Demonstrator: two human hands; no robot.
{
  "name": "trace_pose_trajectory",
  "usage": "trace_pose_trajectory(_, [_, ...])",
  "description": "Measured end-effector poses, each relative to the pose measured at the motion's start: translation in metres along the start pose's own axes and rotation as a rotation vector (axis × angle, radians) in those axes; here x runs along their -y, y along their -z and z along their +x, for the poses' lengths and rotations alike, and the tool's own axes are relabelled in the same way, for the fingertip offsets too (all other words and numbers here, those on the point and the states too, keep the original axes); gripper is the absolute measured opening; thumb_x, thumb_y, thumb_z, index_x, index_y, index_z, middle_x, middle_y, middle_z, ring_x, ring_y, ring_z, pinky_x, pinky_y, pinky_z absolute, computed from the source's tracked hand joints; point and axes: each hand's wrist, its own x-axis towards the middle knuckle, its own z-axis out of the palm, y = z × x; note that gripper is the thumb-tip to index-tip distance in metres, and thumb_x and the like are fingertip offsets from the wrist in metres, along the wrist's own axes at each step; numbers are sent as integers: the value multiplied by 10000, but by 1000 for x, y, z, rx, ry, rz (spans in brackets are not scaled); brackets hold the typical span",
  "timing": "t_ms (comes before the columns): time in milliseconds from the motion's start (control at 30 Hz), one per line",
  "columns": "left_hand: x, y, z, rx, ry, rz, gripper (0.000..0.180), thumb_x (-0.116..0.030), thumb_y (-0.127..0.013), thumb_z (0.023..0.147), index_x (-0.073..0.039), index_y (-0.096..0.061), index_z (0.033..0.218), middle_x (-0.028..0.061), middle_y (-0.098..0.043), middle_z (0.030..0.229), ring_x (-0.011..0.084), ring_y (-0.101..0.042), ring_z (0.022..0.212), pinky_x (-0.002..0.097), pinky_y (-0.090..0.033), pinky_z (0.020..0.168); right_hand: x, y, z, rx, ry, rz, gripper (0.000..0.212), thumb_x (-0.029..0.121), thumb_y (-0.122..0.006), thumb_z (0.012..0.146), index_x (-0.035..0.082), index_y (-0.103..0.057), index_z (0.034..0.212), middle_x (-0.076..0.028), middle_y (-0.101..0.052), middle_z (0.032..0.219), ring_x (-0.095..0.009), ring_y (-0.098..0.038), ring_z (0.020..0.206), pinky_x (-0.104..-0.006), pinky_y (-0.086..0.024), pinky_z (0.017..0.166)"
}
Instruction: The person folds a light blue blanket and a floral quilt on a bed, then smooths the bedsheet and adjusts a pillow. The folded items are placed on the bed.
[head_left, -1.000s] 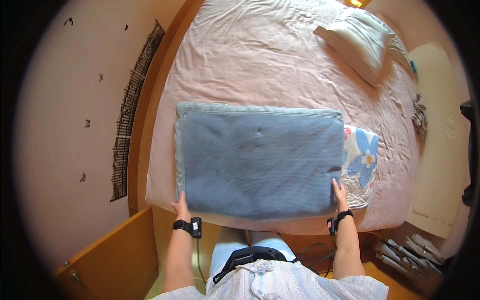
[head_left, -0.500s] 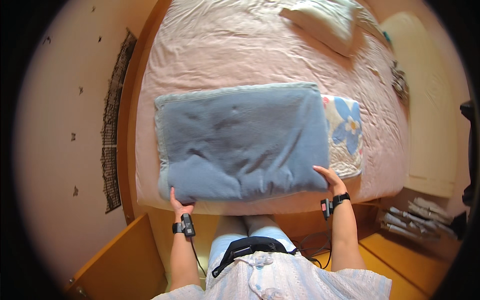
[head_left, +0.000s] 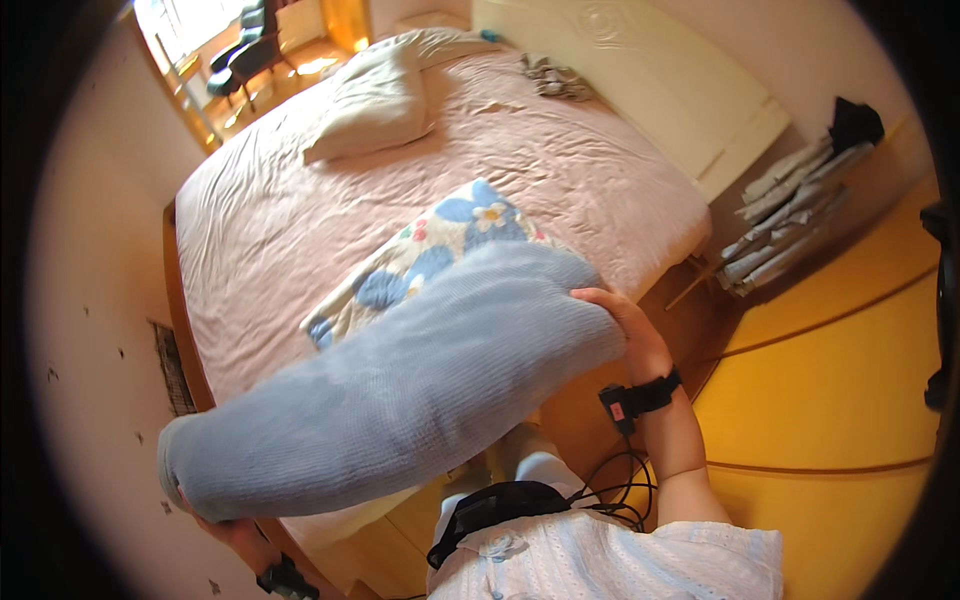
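A folded blue ribbed blanket (head_left: 400, 385) is lifted off the bed and slants across my front, its left end lower and nearer. My right hand (head_left: 632, 330) grips its right end, the thumb on top and the other fingers hidden beneath. At the lower left, my left hand (head_left: 232, 535) holds the other end from below; most of its fingers are hidden by the cloth. Behind the blue blanket, a white quilted blanket with blue flowers (head_left: 425, 262) lies on the bed, partly covered from view.
The bed (head_left: 260, 250) has a wrinkled pink sheet and a pillow (head_left: 375, 105) toward its far end. Crumpled cloth (head_left: 555, 78) lies by the cream headboard panel (head_left: 640, 70). Clothes (head_left: 790, 215) hang at the right beside a yellow wooden cabinet (head_left: 830, 400). A chair (head_left: 245, 60) stands far left.
Both hands have raised the blue blanket off the bed, uncovering more of the flowered one. The left end has swung toward me and left. My view has turned right.
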Motion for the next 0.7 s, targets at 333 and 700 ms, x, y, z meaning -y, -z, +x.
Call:
trace_pose_trajectory(333, [103,-180,-161,546,517,-209,540,-418,-439,870,-30,-430,1246,150,-473,1255,301,-456,1147,458,-353,982,41,278,-78,-385,231,125,236,148,-530,816,-4,-611,977,-95,-608,968,-158,-573,892,-248,-429,804])
trace_pose_trajectory(700, [261,-454,-294,865,869,-292,452,-387,-471,859,-50,-518,1157,107,-563,1151,262,-525,1067,408,-396,939,100,523,-21,-374,289,-59,268,211,-469,881,26,-607,1017,-104,-593,1045,-188,-531,1021,-308,-375,918])
